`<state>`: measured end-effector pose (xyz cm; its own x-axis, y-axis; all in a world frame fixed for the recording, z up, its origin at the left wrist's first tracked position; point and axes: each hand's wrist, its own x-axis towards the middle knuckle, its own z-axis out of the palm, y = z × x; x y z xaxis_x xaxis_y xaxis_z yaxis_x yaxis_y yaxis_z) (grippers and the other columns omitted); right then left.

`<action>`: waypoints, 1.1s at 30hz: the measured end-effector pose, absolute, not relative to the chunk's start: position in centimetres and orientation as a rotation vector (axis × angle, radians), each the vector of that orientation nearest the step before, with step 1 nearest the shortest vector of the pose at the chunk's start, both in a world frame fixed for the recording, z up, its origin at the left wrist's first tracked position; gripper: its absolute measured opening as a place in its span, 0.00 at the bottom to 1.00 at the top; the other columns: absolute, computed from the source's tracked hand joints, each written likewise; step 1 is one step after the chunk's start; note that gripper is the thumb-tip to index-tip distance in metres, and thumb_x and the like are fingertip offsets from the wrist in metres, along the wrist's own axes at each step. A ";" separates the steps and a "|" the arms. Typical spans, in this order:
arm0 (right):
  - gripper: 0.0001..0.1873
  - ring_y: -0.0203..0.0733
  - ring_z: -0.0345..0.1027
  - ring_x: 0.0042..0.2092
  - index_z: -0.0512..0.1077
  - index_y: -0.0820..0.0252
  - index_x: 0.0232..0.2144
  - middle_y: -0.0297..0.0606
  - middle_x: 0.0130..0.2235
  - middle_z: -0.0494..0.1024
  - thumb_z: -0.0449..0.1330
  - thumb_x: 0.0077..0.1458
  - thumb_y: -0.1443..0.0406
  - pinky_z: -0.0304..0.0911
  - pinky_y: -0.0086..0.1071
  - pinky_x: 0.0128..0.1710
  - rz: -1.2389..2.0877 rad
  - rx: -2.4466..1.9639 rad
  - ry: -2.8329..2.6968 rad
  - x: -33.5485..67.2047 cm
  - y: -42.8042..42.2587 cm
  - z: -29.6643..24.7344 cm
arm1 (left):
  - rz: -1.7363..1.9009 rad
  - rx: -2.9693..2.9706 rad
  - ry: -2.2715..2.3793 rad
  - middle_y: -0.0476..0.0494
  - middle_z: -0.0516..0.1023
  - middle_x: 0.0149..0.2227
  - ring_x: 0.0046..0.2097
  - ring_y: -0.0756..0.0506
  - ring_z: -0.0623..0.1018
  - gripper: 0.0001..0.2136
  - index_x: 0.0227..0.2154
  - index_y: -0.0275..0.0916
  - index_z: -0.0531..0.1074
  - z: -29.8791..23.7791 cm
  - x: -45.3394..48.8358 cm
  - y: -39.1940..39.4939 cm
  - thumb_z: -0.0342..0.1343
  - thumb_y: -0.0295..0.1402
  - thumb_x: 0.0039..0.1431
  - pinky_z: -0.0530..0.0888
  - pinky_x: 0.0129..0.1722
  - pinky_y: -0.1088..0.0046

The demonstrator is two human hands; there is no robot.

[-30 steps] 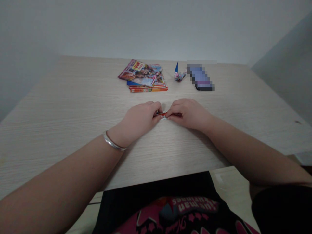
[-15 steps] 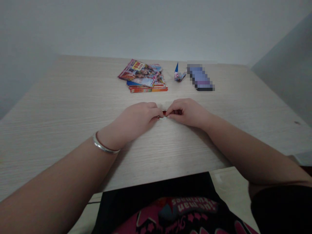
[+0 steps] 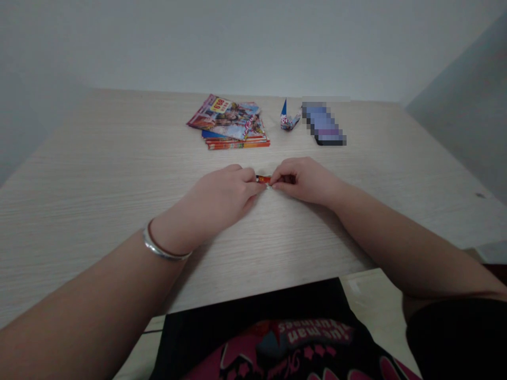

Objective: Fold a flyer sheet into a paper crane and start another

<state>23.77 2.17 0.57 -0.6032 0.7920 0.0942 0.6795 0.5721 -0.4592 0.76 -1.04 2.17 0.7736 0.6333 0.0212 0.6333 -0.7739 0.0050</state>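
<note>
A small folded piece of printed paper [image 3: 263, 179], red and orange with a pale edge, lies at the middle of the table between my hands. My left hand [image 3: 225, 196] presses and pinches its left side, a silver bangle on that wrist. From the other side my right hand [image 3: 308, 179] pinches the paper between thumb and fingertips. Most of the paper is hidden by the fingers. Just beyond the hands stands a folded paper figure [image 3: 289, 122] with a pointed blue tip.
A stack of colourful printed paper sheets [image 3: 237, 142] lies behind my left hand. To the right of the paper figure is a blurred-out phone [image 3: 325, 124]. The light wood-grain table [image 3: 99, 158] meets a wall at the back.
My left fingers have shifted slightly on the paper, and more of its red and orange face shows between the hands. The right hand keeps its pinch. The view has moved a little.
</note>
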 end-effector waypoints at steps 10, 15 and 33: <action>0.11 0.41 0.72 0.40 0.84 0.57 0.41 0.40 0.39 0.83 0.60 0.63 0.67 0.60 0.34 0.42 0.281 -1.098 -2.664 23.8 1.6 1.1 | 0.009 -2.821 -1.100 0.35 0.79 0.49 0.47 0.37 0.76 0.15 0.51 0.36 0.78 2.5 1.4 -2.1 0.48 0.28 0.72 0.73 0.44 0.61; 0.13 0.43 0.72 0.40 0.84 0.56 0.42 0.42 0.39 0.83 0.59 0.66 0.65 0.58 0.35 0.39 0.147 -1.082 -2.742 24.0 1.1 1.4 | 0.038 -2.833 -1.094 0.35 0.79 0.49 0.48 0.36 0.76 0.14 0.50 0.36 0.79 2.7 1.4 -2.0 0.49 0.28 0.71 0.73 0.47 0.59; 0.12 0.42 0.74 0.40 0.85 0.54 0.40 0.38 0.39 0.84 0.60 0.64 0.64 0.55 0.35 0.36 0.108 -1.024 -2.859 25.1 1.2 2.9 | 0.078 -2.861 -1.128 0.32 0.78 0.47 0.45 0.36 0.76 0.14 0.49 0.34 0.78 3.4 1.4 -2.6 0.50 0.28 0.69 0.75 0.46 0.57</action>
